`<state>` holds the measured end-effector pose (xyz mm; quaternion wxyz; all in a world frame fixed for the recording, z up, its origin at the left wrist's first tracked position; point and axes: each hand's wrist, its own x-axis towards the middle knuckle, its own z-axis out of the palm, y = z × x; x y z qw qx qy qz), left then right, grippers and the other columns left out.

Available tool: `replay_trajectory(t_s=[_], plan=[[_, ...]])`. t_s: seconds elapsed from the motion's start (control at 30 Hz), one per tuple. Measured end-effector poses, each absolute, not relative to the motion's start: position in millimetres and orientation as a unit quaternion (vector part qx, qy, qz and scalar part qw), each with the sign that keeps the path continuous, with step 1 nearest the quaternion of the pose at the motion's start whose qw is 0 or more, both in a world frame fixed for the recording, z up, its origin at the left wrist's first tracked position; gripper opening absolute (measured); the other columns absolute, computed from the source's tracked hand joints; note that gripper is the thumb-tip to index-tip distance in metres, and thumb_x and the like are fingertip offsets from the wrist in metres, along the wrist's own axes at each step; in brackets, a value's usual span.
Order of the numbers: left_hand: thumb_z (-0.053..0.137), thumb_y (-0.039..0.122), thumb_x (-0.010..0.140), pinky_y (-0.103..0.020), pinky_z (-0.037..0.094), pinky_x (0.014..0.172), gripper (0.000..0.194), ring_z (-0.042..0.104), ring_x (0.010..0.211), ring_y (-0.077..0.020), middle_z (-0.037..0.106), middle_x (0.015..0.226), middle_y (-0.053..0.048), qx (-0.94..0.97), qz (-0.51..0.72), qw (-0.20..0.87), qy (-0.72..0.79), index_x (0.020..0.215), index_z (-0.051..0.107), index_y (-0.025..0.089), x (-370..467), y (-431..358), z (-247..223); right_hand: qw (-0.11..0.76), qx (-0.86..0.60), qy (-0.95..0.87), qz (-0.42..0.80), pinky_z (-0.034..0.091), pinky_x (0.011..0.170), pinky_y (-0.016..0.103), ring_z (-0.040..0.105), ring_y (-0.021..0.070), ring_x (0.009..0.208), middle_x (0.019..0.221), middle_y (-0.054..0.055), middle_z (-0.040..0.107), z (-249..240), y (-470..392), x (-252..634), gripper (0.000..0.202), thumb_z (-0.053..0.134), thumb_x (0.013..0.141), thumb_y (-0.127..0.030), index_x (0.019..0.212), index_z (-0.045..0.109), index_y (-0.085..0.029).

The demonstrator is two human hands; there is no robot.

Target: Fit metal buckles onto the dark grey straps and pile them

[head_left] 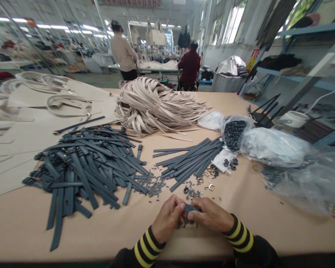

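Note:
Near the table's front edge, my left hand (169,216) and my right hand (210,214) are closed, pinching one dark grey strap (192,209) between them. Most of that strap is hidden by my fingers. Just beyond my hands lie small dark cut pieces (194,192), a black ring-like loop (186,190) and a gold buckle (211,187). Farther out is a fanned stack of flat dark grey straps (188,160). To the left is a large heap of dark grey straps (83,167), some with gold buckles. Another scatter of small cut pieces (153,185) sits between heap and stack.
A big bundle of beige strips (156,106) lies at the back of the table (234,223). Beige panels (13,149) cover the left side. At right are a bag of black loops (234,132) and clear plastic bags (279,147). Two people (124,56) work beyond.

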<state>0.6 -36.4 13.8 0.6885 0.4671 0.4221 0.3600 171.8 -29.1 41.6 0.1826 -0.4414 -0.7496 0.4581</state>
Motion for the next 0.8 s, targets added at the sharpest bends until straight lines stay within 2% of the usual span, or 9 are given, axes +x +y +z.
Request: replay_trajectory(t_s=[0.13,0.27,0.4,0.5,0.57,0.67,0.73,0.8], plan=[[0.052,0.039,0.077,-0.018,0.040,0.044,0.026,0.049,0.044,-0.0074,0.054,0.052,0.003,0.478,0.393,0.624,0.478,0.070,0.041,0.016,5,-38,11,0.183,-0.440,-0.748,0.462,0.033,0.049,0.018,0.044,0.0086,0.052,0.056,-0.004,0.048,44,-29,171,0.026,0.044,0.083,-0.030,0.066,0.055,-0.014],[0.054,0.037,0.075,-0.018,0.041,0.043,0.024,0.051,0.043,-0.0079,0.056,0.053,0.003,0.456,0.380,0.663,0.455,0.073,0.041,0.017,2,-34,10,0.193,-0.436,-0.748,0.461,0.031,0.047,0.017,0.041,0.0079,0.049,0.052,-0.005,0.044,43,-28,172,0.027,0.042,0.084,-0.026,0.062,0.052,-0.015],[0.055,0.038,0.074,-0.015,0.037,0.035,0.025,0.050,0.035,-0.0071,0.056,0.049,0.002,0.454,0.327,0.701,0.444,0.072,0.044,0.015,-2,-29,13,0.183,-0.438,-0.783,0.401,0.032,0.049,0.018,0.046,0.0088,0.052,0.055,-0.004,0.049,42,-24,171,0.024,0.044,0.083,-0.024,0.063,0.054,-0.015],[0.053,0.039,0.074,-0.013,0.033,0.030,0.027,0.048,0.032,-0.0064,0.055,0.048,0.002,0.459,0.331,0.688,0.455,0.068,0.045,0.015,-3,-28,16,0.165,-0.445,-0.800,0.366,0.032,0.049,0.019,0.047,0.0094,0.051,0.054,-0.004,0.051,44,-16,171,0.024,0.044,0.084,-0.025,0.064,0.055,-0.016],[0.052,0.040,0.075,-0.013,0.032,0.028,0.027,0.046,0.030,-0.0057,0.054,0.046,0.003,0.461,0.346,0.673,0.463,0.067,0.044,0.015,-4,-28,18,0.184,-0.465,-0.802,0.326,0.036,0.055,0.020,0.050,0.0108,0.058,0.061,-0.002,0.054,46,-8,171,0.021,0.043,0.085,-0.024,0.070,0.057,-0.017],[0.050,0.040,0.076,-0.012,0.029,0.027,0.028,0.043,0.028,-0.0047,0.051,0.043,0.004,0.457,0.359,0.661,0.474,0.064,0.043,0.015,-6,-27,18,0.198,-0.485,-0.816,0.246,0.039,0.069,0.023,0.052,0.0137,0.076,0.082,0.002,0.055,45,7,168,0.013,0.047,0.081,-0.016,0.088,0.058,-0.019],[0.049,0.040,0.077,-0.011,0.027,0.026,0.028,0.043,0.028,-0.0047,0.051,0.043,0.004,0.457,0.357,0.655,0.483,0.064,0.043,0.015,-8,-26,16,0.155,-0.469,-0.841,0.219,0.039,0.070,0.023,0.052,0.0141,0.079,0.089,0.003,0.053,42,14,164,0.018,0.050,0.077,-0.010,0.090,0.058,-0.019],[0.049,0.039,0.077,-0.011,0.027,0.026,0.028,0.044,0.028,-0.0049,0.050,0.043,0.004,0.457,0.355,0.650,0.492,0.064,0.042,0.015,-10,-26,14,0.104,-0.454,-0.861,0.206,0.039,0.067,0.023,0.052,0.0140,0.077,0.087,0.003,0.053,38,19,159,0.015,0.050,0.075,-0.008,0.082,0.059,-0.018]])
